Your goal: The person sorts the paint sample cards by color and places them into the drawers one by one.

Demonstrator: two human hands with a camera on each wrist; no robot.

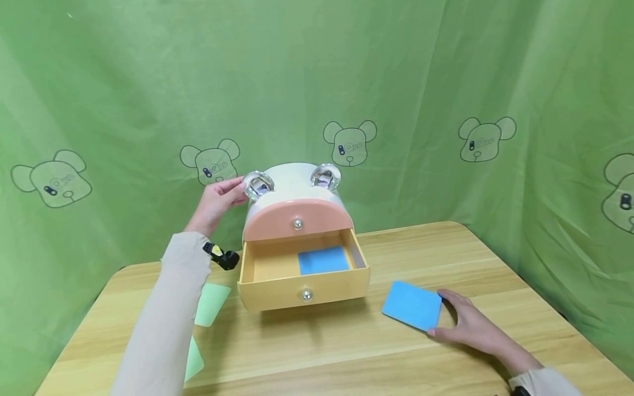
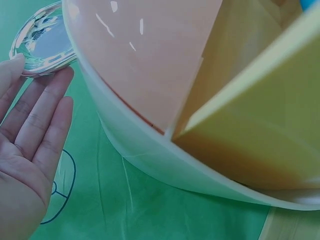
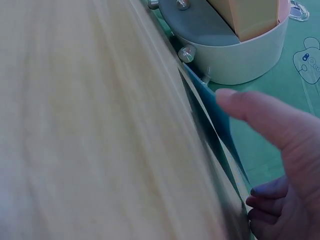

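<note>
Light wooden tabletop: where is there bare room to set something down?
The light wooden tabletop is bare in front of the open yellow drawer, between the pale green cards and the blue rectangular card at the right hand; also beyond that blue card, right of the drawer. The left side is crowded: the beige sleeve partly hides the green cards.

This looked like a small curtained booth; green cloth (image 1: 277, 71) printed with cartoon animal heads (image 1: 349, 147) hung behind and beside a wood-grain table (image 1: 436, 258). What sort of room lay beyond the cloth could not be told.
</note>
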